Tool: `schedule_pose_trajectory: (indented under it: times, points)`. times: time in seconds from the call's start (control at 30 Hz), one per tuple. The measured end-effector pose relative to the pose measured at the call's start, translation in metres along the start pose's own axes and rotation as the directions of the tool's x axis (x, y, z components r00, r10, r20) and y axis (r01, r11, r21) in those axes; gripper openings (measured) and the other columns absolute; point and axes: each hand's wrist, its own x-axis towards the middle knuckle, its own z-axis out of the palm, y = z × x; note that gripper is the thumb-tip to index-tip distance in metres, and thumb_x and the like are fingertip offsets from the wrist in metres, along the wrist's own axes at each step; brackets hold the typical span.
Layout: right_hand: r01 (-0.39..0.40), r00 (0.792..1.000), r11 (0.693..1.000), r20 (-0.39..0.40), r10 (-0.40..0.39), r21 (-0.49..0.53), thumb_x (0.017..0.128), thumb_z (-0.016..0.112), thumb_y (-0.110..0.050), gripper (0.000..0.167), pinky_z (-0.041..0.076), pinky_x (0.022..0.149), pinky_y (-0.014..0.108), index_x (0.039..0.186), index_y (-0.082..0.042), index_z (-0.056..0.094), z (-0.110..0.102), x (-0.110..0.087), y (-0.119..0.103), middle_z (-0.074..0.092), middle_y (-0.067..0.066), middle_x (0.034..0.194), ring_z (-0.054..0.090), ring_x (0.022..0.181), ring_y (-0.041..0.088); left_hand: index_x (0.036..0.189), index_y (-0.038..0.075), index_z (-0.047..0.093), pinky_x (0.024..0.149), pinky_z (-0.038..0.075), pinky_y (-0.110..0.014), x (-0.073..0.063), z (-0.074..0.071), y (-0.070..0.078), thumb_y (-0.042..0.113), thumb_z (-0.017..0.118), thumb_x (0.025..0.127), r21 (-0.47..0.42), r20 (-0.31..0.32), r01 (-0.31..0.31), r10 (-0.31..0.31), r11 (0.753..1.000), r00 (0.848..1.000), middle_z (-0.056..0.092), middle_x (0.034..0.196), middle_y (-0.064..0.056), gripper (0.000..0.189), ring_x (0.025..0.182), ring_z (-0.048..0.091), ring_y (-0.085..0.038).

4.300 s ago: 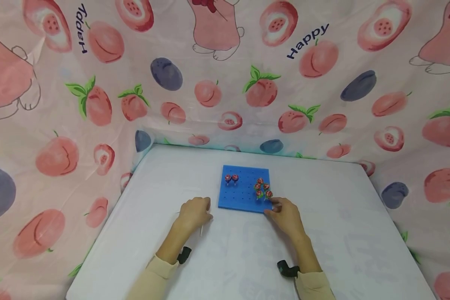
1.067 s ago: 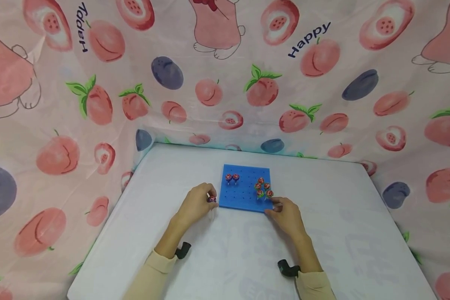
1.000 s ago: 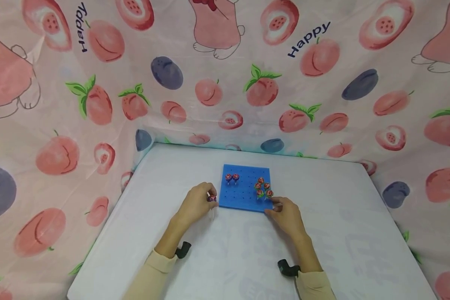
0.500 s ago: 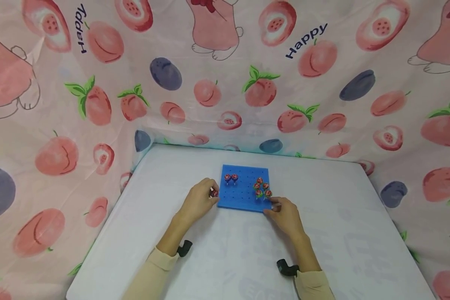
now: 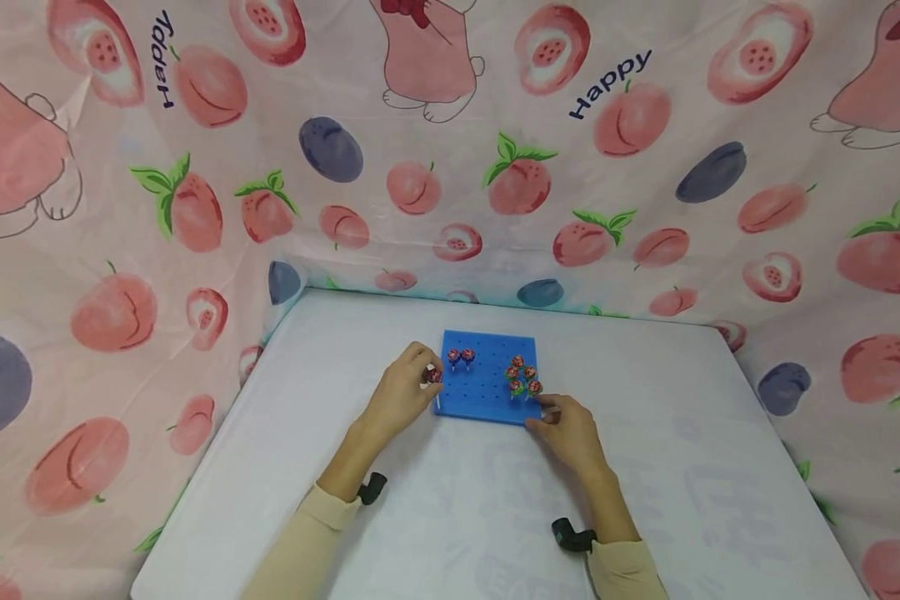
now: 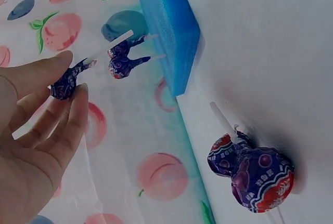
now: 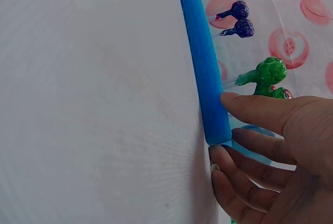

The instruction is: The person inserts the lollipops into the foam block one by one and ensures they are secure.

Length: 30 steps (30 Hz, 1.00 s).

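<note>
A purple-wrapped lollipop (image 6: 65,83) is pinched by its head between thumb and fingers of my left hand (image 5: 399,392). Its white stick hangs down at the left edge of the blue foam board (image 5: 465,405). Two purple lollipops (image 5: 461,356) stand upright in the board's back left holes. Toward the right, several green-and-red lollipops (image 5: 516,387) stand in a close cluster. My right hand (image 5: 570,425) grips the board's front right corner, thumb on the front edge (image 7: 214,99) and fingers round the side.
Loose purple lollipops (image 6: 263,180) lie on the white table (image 5: 645,467), seen in the left wrist view; in the head view my left hand and arm cover them. A fruit-print cloth (image 5: 420,283) walls off the back and sides. Each wrist carries a black camera mount (image 5: 570,535).
My left hand has risen forward and right from the table left of the board, bringing the purple lollipop to the board's left edge. The right hand keeps its place at the corner.
</note>
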Motion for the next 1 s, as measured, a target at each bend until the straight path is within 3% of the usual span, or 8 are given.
schedule_pose_trajectory:
  times: [0.23, 1.0]
  points:
    - [0.006, 1.000, 1.000, -0.004, -0.006, -0.001, 0.088, 0.086, -0.019, 0.049, 0.060, 0.081, 0.042, 0.132, -0.006, 0.070, 0.001, 0.000, 0.001, 0.071, 0.014, 0.116, 0.071, 0.097, 0.023, 0.104, 0.013, 0.067, 0.088, 0.060, -0.031, 0.006, 0.002, -0.002, 0.000, 0.082, 0.088, -0.019, -0.014, -0.021, 0.020, 1.000, 1.000, 0.057, 0.109, -0.001, 0.025, 0.098, 0.068, -0.016]
    - [0.012, 1.000, 1.000, -0.011, -0.012, -0.011, 0.088, 0.086, -0.018, 0.048, 0.060, 0.081, 0.042, 0.131, -0.005, 0.070, 0.000, -0.001, 0.001, 0.071, 0.014, 0.117, 0.071, 0.096, 0.023, 0.104, 0.012, 0.072, 0.089, 0.059, -0.031, 0.019, 0.013, -0.010, 0.002, 0.084, 0.088, -0.011, -0.028, -0.031, 0.031, 0.999, 0.999, 0.060, 0.109, 0.001, 0.022, 0.099, 0.068, -0.017]
